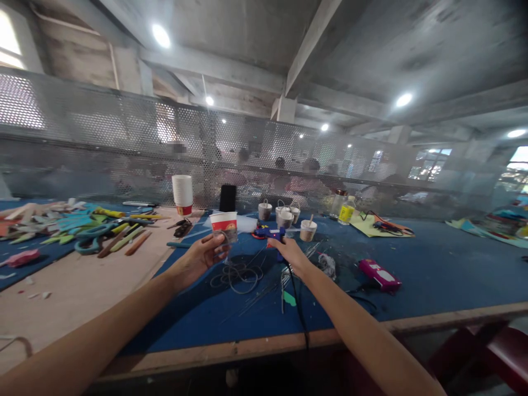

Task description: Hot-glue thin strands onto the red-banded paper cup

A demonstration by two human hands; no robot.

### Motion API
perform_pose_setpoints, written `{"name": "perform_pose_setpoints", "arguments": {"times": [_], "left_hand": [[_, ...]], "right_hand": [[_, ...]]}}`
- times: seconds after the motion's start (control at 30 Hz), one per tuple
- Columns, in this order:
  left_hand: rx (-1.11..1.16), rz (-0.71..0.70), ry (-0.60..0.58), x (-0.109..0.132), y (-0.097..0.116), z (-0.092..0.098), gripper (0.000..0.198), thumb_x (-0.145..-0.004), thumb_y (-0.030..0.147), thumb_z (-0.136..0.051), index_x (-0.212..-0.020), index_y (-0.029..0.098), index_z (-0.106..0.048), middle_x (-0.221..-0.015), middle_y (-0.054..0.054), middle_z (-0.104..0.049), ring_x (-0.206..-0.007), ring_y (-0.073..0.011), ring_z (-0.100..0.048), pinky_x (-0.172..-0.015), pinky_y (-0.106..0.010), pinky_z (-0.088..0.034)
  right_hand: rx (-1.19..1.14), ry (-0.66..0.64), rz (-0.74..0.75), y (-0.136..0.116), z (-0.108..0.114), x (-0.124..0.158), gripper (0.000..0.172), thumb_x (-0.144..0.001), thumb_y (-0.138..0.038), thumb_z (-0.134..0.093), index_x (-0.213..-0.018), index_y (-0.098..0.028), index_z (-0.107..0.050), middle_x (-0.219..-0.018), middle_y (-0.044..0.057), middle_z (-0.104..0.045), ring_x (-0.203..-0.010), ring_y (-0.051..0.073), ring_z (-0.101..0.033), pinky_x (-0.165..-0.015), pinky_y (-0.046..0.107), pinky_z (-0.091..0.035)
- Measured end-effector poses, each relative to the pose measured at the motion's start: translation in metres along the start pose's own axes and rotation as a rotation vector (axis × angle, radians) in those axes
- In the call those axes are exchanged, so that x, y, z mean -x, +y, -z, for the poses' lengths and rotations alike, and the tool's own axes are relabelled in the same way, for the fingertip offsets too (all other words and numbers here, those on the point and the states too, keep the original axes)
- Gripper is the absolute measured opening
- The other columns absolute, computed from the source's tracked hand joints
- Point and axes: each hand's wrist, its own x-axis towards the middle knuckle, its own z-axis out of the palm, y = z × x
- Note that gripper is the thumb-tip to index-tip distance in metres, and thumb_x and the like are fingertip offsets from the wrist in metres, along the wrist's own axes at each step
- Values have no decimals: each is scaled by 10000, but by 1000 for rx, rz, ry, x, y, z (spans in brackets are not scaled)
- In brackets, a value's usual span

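My left hand [206,252] is closed around the lower part of a red and white paper cup [224,222], held upright above the blue mat. Some grey cord seems to wrap the cup's lower side, near my fingers. To the right, my right hand [289,252] grips a blue hot glue gun [275,234], whose nozzle points left toward the cup, a short way apart from it. A black cable [297,308] runs from the gun down over the table edge. Below my left hand lies a loose coil of grey cord [239,279] on the mat.
Several wrapped cups [284,219] stand behind the glue gun. A stack of paper cups [182,192] and a phone [227,198] are at the back. Scissors [93,234] and clay tools lie left. A magenta device [379,275] and a yellow-labelled bottle [347,210] are right.
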Motion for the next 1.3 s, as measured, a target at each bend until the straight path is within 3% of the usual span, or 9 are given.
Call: {"name": "perform_pose_setpoints", "arguments": {"times": [0.2,0.33,0.57,0.7,0.77,0.87,1.03,1.13,1.3], "left_hand": [[1,-18,4,-3,-3,1,175,-842,143,-835,-1000,154,-761,-951,-78,-812,-826,-185,-779,-768,-272,-643],[-13,-32,-15,-5,-5,4,179,-823,168,-868,-967,162,-762,-969,-76,-811,-849,-184,-779,-774,-271,-641],[-31,-47,0,-5,-6,4,240,-776,176,-913,-973,167,-777,-950,-67,-814,-860,-190,-782,-794,-277,-629],[-64,-76,22,-4,-5,0,289,-738,219,-946,-971,168,-782,-988,-87,-822,-864,-202,-780,-794,-290,-616],[-94,-93,38,-3,-5,-1,316,-725,235,-955,-985,170,-788,-1014,-90,-820,-872,-197,-770,-802,-290,-611],[-153,-130,39,-3,-5,-2,368,-726,263,-954,-1049,187,-797,-1110,-94,-812,-957,-202,-758,-853,-292,-601],[-206,-200,62,-1,-2,-5,442,-638,305,-999,-1009,183,-791,-1056,-92,-814,-981,-237,-753,-878,-318,-582],[-201,-210,75,0,-1,-6,450,-623,309,-1006,-990,173,-784,-1001,-82,-812,-939,-229,-752,-860,-318,-573],[-216,-164,108,-2,-2,-3,408,-666,289,-987,-1010,184,-794,-1121,-109,-816,-1066,-258,-746,-925,-339,-556]], "right_hand": [[365,-44,-21,9,9,-5,585,-695,-621,-825,-458,-227,-463,-435,-68,-349,-478,90,-313,-462,238,-163],[538,-64,26,7,13,-5,716,-734,-669,-802,-412,-235,-332,-409,-70,-266,-452,88,-250,-468,263,-124],[887,-11,55,-1,10,1,650,-834,-647,-761,-427,-240,-459,-446,-11,-469,-489,164,-515,-515,270,-299],[1020,164,193,-8,10,11,411,-904,-567,-748,-706,-217,-663,-749,57,-708,-749,215,-700,-649,273,-432],[941,168,283,-14,4,16,273,-957,-457,-716,-838,-213,-688,-906,67,-749,-882,215,-726,-752,290,-483],[517,-57,255,-29,-21,23,208,-953,-411,-720,-982,-207,-693,-971,59,-771,-941,212,-744,-851,318,-532],[-149,-505,161,-42,-78,36,428,-770,-476,-872,-1047,-193,-710,-984,53,-788,-1001,243,-755,-929,359,-562],[-195,-444,154,-37,-89,34,378,-825,-516,-810,-949,-183,-682,-785,22,-760,-803,207,-746,-867,345,-558],[-59,-197,324,-30,-75,23,312,-966,-501,-632,-879,-201,-643,-588,-28,-652,-629,178,-674,-753,302,-519]]}}
